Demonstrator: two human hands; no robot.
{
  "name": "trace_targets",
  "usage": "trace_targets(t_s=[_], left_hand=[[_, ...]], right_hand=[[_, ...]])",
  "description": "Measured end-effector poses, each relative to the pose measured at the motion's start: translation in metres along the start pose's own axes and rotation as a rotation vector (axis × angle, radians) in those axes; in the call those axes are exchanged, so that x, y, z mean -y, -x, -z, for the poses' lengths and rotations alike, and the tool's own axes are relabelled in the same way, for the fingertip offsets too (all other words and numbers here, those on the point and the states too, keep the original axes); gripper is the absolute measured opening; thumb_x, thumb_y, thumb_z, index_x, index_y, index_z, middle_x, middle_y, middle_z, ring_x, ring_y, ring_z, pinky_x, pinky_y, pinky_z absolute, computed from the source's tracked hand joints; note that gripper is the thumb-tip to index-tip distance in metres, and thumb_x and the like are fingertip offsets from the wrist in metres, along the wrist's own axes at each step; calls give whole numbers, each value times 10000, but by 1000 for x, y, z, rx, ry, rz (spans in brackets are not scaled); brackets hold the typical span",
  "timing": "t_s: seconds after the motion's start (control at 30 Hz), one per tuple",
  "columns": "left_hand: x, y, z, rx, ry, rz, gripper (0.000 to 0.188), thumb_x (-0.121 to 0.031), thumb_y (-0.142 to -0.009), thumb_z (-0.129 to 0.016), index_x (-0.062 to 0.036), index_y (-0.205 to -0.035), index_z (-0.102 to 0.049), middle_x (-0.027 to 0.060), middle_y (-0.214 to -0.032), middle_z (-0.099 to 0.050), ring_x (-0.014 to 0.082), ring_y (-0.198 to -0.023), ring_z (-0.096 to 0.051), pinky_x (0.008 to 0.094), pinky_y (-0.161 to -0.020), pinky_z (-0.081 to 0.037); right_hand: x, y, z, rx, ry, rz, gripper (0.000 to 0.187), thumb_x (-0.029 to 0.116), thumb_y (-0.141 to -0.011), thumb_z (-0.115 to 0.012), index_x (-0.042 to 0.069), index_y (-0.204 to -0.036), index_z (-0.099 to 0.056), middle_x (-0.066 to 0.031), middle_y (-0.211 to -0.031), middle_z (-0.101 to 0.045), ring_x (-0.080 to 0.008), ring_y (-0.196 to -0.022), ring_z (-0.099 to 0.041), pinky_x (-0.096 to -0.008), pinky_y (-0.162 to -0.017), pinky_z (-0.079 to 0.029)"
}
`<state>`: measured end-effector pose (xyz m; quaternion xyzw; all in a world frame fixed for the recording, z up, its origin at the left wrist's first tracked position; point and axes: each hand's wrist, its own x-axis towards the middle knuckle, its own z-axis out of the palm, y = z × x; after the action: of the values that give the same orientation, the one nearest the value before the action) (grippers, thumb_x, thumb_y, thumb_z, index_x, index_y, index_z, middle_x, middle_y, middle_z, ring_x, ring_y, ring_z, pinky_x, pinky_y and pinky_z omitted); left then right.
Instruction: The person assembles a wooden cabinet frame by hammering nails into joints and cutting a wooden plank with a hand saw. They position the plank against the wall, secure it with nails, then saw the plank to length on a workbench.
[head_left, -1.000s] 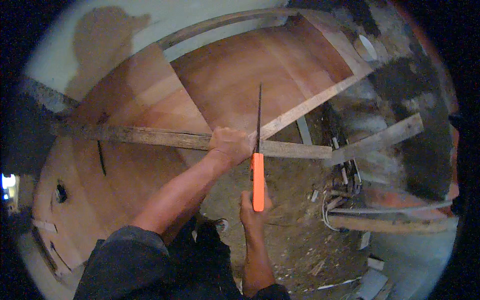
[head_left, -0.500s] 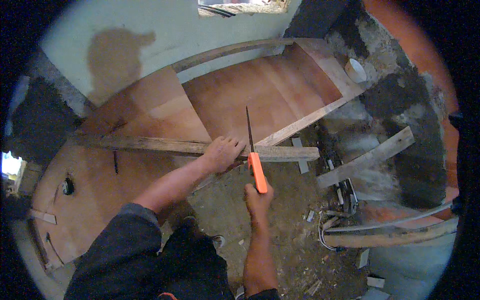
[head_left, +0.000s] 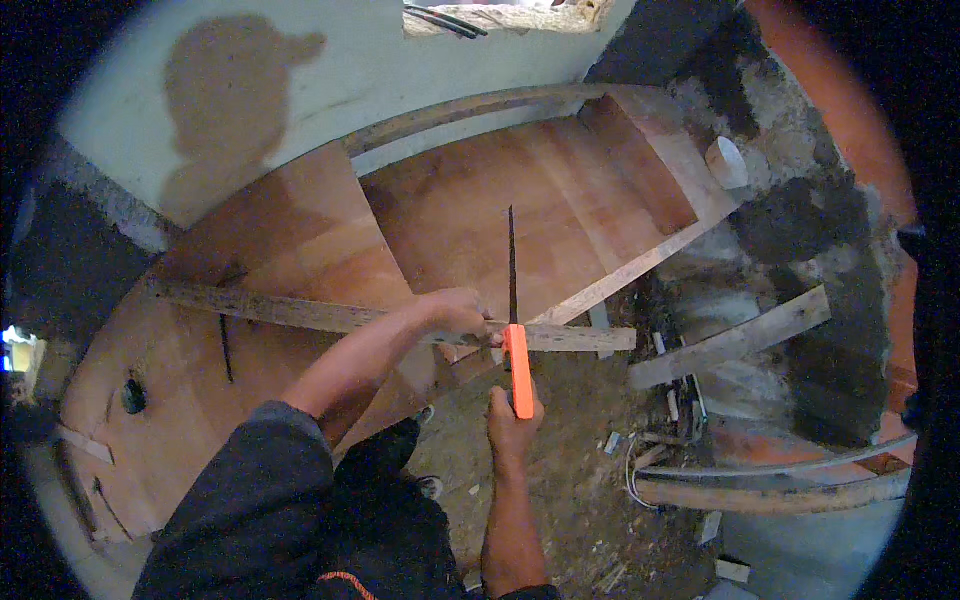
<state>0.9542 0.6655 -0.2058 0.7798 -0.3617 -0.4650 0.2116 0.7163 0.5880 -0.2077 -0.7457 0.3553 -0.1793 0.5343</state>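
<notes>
A long wooden batten (head_left: 290, 307) lies across the brown plywood sheet, its right end jutting past the sheet's edge. My left hand (head_left: 462, 312) is closed round the batten near that end, with the fingers partly hidden. My right hand (head_left: 514, 428) grips the orange handle of a handsaw (head_left: 519, 372). Its narrow dark blade points away from me and crosses the batten just right of my left hand. Where the teeth meet the wood is too small to tell.
The plywood (head_left: 170, 460) holds a small dark round object (head_left: 133, 397) and a thin dark bar (head_left: 226, 348). A loose board (head_left: 735, 338) leans at the right. Near it stands a white bucket-like container (head_left: 727, 162). Scraps litter the floor (head_left: 570, 500).
The saw and my right hand have come slightly nearer to me, and the blade points straighter ahead. My left hand has turned over the batten. The whole view has shifted a little.
</notes>
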Motion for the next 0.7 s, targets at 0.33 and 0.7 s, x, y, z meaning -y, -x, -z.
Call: trace_targets(t_s=[0.33, 0.7], left_hand=[[-36, 23, -19, -446, -448, 35, 424, -395, -1011, -435, -71, -1030, -708, 194, -935, -749, 406, -832, -729, 559, -734, -575], [-50, 31, -22, -671, -407, 12, 539, -418, -1019, -398, -64, -770, -719, 201, -822, -733, 421, -721, -710, 567, -686, -566]], right_hand=[[36, -20, 3, 44, -34, -37, 393, 64, -803, -685, -40, -1181, -658, -87, -943, -694, -181, -839, -647, -339, -790, -531], [64, 169, 133, 84, 286, -165, 291, 109, -802, -751, -8, -1062, -690, -39, -756, -607, -158, -660, -560, -322, -606, -472]])
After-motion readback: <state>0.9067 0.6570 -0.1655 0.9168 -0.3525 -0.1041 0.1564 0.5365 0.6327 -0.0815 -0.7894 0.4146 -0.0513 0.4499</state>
